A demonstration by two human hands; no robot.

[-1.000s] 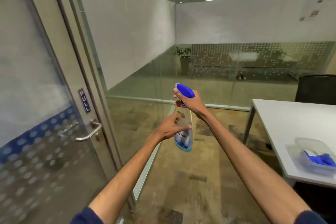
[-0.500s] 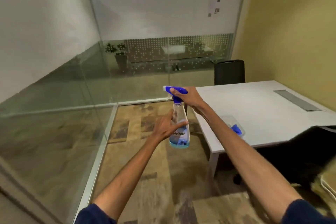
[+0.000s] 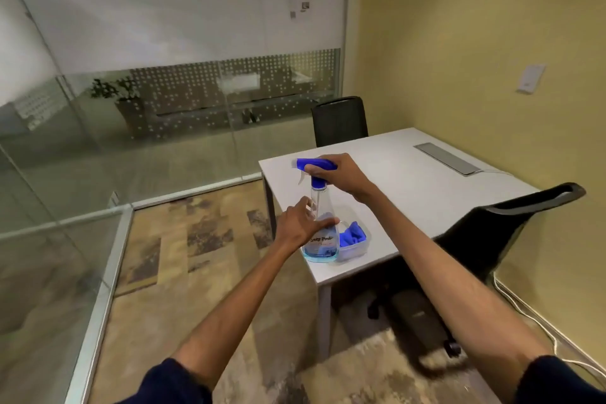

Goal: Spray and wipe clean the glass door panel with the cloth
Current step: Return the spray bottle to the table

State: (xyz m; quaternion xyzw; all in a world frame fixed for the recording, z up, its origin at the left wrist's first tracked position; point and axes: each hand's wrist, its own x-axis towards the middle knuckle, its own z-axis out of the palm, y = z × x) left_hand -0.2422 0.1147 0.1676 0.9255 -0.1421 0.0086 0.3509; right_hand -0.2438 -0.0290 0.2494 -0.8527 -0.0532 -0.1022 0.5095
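View is swinging right. The door with its handle, at the left edge a second ago, is now lying out of frame, and the glass wall is filling the upper left.

Both hands are holding the spray bottle at centre frame, over the near corner of the white table.
- Right hand is gripping the blue spray head from above.
- Left hand is wrapping the clear body, thumb lying across it above the label.
- Cannot tell whether the base is touching the tabletop.

Blue cloth is sitting in a clear tub just behind the bottle.

Judging: the person is bringing the bottle to the table, likely heading for the cloth. Wiping is not yet begun; whether any spray is on the door is not showing.
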